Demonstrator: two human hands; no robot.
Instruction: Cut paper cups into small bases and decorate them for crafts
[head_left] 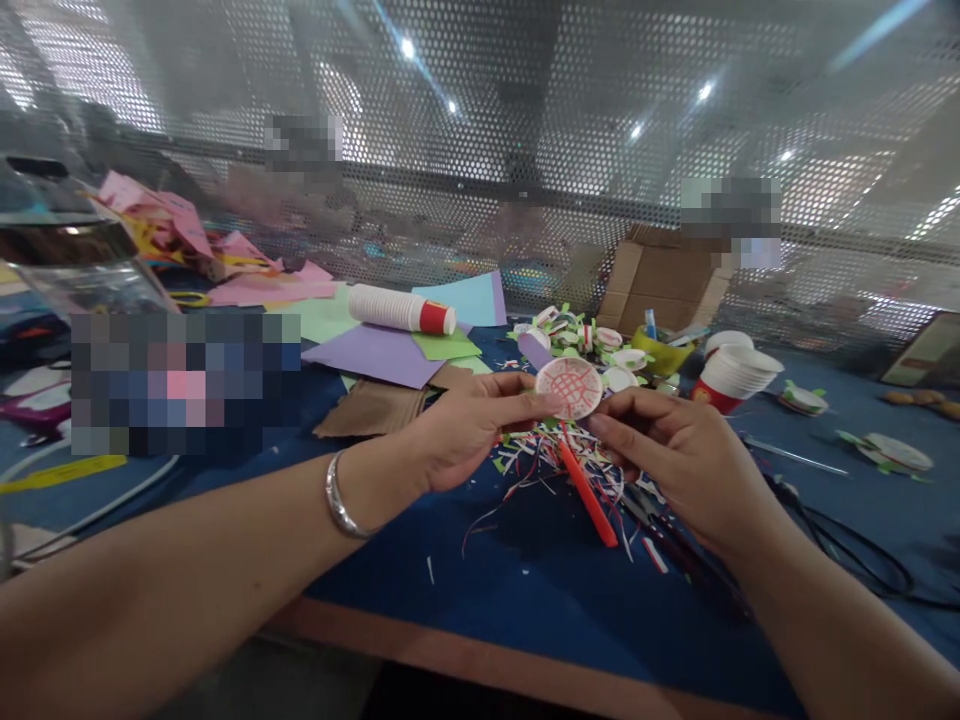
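My left hand (480, 420) pinches a round white paper cup bottom (568, 388) between thumb and fingers. Red crossing lines are drawn on its face, which is tilted up. On the other side my right hand (667, 440) is closed, its thumb and fingertips at the disc's right edge. Below both hands a red pen (589, 495) lies on the blue table, beside a heap of thin paper shreds (529, 455). Behind the disc is a cluster of similar cup-bottom pieces with green paper tabs (574, 330).
A stack of paper cups (401, 308) lies on coloured paper sheets (375, 352). More cups (739, 375) stand at the right, near a yellow container (664, 355). Black cables (847, 550) run along the right. At far left stands a clear jar (90, 265).
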